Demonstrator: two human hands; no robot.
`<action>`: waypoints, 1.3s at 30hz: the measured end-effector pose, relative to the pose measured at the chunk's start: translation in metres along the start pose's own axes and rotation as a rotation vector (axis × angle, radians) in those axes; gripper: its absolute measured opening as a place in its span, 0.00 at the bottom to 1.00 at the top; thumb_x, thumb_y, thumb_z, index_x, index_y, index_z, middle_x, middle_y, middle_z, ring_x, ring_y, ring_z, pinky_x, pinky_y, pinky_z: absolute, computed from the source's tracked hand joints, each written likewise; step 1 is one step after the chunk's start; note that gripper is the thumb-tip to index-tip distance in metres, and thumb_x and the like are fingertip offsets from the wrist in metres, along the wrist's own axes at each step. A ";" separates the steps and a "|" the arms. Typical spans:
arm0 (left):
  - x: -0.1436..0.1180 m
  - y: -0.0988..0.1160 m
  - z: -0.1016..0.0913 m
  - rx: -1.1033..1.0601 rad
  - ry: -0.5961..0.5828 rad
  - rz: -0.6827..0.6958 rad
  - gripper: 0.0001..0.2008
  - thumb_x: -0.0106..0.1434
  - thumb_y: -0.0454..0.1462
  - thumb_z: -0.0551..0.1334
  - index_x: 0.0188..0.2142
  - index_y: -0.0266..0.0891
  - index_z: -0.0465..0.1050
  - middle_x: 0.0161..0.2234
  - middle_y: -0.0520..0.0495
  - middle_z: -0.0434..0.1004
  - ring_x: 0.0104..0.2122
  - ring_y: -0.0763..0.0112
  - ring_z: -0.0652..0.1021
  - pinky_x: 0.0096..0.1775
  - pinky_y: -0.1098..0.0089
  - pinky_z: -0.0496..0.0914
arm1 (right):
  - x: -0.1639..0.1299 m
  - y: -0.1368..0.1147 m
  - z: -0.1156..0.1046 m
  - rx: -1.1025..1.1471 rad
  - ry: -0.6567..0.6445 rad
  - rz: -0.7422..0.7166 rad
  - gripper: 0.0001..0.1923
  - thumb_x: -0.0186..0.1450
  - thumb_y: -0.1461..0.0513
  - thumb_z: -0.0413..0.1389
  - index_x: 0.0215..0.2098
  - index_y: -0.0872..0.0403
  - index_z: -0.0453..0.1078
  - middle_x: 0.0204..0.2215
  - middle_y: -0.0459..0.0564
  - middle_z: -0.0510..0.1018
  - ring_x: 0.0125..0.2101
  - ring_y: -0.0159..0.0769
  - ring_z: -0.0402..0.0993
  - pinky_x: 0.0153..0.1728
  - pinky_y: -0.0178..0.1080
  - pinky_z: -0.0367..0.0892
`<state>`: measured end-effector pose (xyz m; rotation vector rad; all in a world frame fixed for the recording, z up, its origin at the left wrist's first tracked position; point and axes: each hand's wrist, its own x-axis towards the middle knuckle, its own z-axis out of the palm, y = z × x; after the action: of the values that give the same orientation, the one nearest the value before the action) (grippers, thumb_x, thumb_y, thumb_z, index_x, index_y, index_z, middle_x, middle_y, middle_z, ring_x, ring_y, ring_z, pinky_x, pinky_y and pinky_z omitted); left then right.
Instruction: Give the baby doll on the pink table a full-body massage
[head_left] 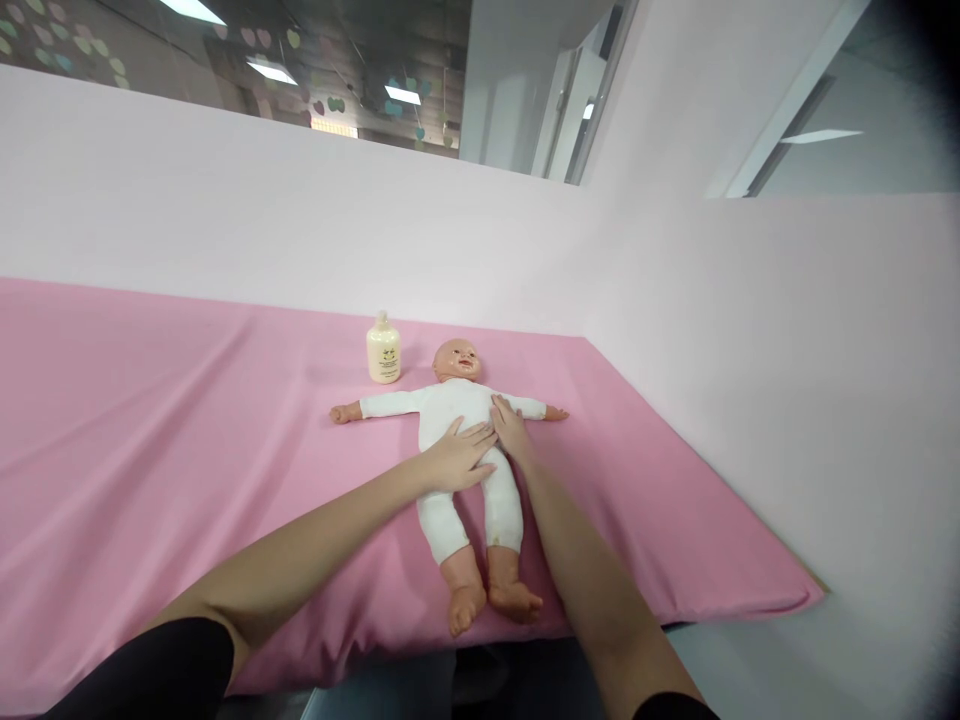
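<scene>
A wide padded counter draped in smooth pink cloth (187, 420) fills the lower field and sits in a corner of pale pink partition walls (300, 220). On the cloth, near the corner, a plastic baby doll in a white one-piece suit (459, 400) lies on its back, arms stretched out to either side and bare feet at the counter's near edge. Both of the person's bare hands rest flat on the doll's trunk: the left hand (457, 458) lies across the belly, fingers spread and palm down; the right hand (510, 425) presses on the doll's chest beside it, fingers extended. Neither grip closes around anything; both are open and laid on the suit. The doll remains fully dressed, so the work appears to be at an early stage of handling its torso. A small cream-coloured plastic bottle with a capped top (383, 349) stands upright just beside the doll's head, untouched and apart from both hands.
</scene>
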<state>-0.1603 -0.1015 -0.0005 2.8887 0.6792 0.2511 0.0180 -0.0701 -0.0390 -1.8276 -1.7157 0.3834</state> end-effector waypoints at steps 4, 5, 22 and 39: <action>-0.006 0.019 -0.001 0.034 -0.050 0.048 0.36 0.66 0.53 0.46 0.64 0.30 0.49 0.64 0.29 0.50 0.64 0.50 0.52 0.61 0.46 0.42 | 0.002 0.002 -0.002 0.017 -0.018 0.013 0.26 0.69 0.60 0.36 0.63 0.58 0.53 0.64 0.56 0.54 0.66 0.39 0.44 0.63 0.56 0.34; -0.007 0.023 -0.001 0.027 -0.057 0.063 0.36 0.65 0.54 0.47 0.64 0.31 0.49 0.64 0.29 0.50 0.64 0.49 0.52 0.61 0.46 0.43 | 0.003 0.003 -0.002 0.021 -0.021 0.010 0.26 0.69 0.60 0.36 0.64 0.58 0.53 0.64 0.56 0.54 0.66 0.40 0.44 0.63 0.57 0.33; 0.003 0.034 -0.011 -0.309 0.163 0.114 0.19 0.68 0.43 0.49 0.54 0.41 0.66 0.57 0.42 0.67 0.59 0.62 0.64 0.61 0.54 0.51 | -0.003 -0.002 -0.008 0.001 -0.065 -0.055 0.26 0.69 0.56 0.38 0.64 0.52 0.52 0.65 0.54 0.54 0.66 0.43 0.42 0.61 0.62 0.28; 0.013 -0.042 0.006 -0.097 0.224 -0.078 0.17 0.68 0.38 0.48 0.49 0.43 0.72 0.57 0.45 0.69 0.59 0.63 0.63 0.62 0.51 0.50 | -0.001 -0.025 -0.003 0.077 -0.150 -0.386 0.27 0.70 0.52 0.33 0.64 0.46 0.54 0.65 0.43 0.54 0.66 0.39 0.41 0.64 0.54 0.37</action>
<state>-0.1654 -0.0594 -0.0132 2.7595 0.7903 0.5864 0.0000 -0.0718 -0.0220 -1.4000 -2.0734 0.4253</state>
